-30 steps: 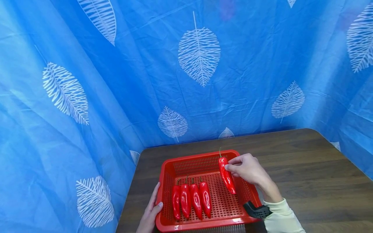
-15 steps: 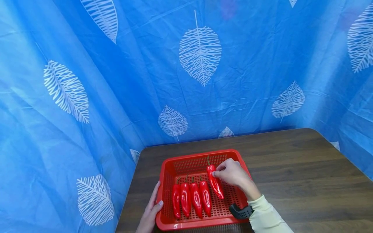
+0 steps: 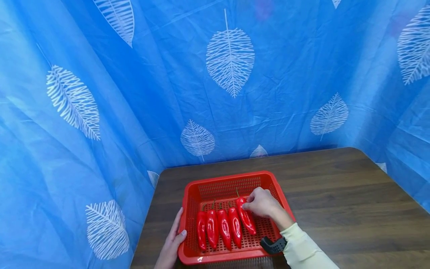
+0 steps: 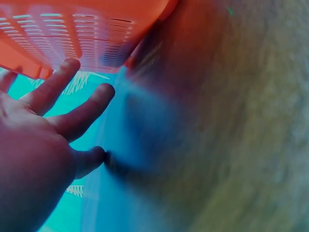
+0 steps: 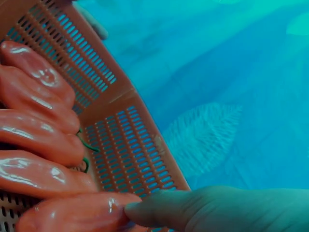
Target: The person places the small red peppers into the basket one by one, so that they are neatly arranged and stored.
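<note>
A red plastic basket (image 3: 231, 257) with slotted walls holds several glossy red chili peppers (image 3: 212, 228), lying side by side with green stems toward the far wall. My right hand (image 3: 265, 204) pinches another red chili pepper (image 3: 248, 221) near its stem end, just right of that row. In the right wrist view the thumb lies against this pepper (image 5: 77, 212); the other fingers are mostly hidden. At the basket's left side is my left hand (image 3: 171, 243), its thumb by the rim. The left wrist view has its fingers (image 4: 82, 116) spread and extended beside the basket wall (image 4: 87, 43).
The basket stands on a dark wood-grain table (image 3: 336, 201), near its left edge. A blue curtain (image 3: 161, 93) with white leaf prints hangs behind and beside the table. A black strap piece (image 3: 273, 246) on the right wrist hangs over the basket's near right corner.
My right hand has carried its pepper leftward and down into the basket, beside the row. The left hand stays at the basket's left side.
</note>
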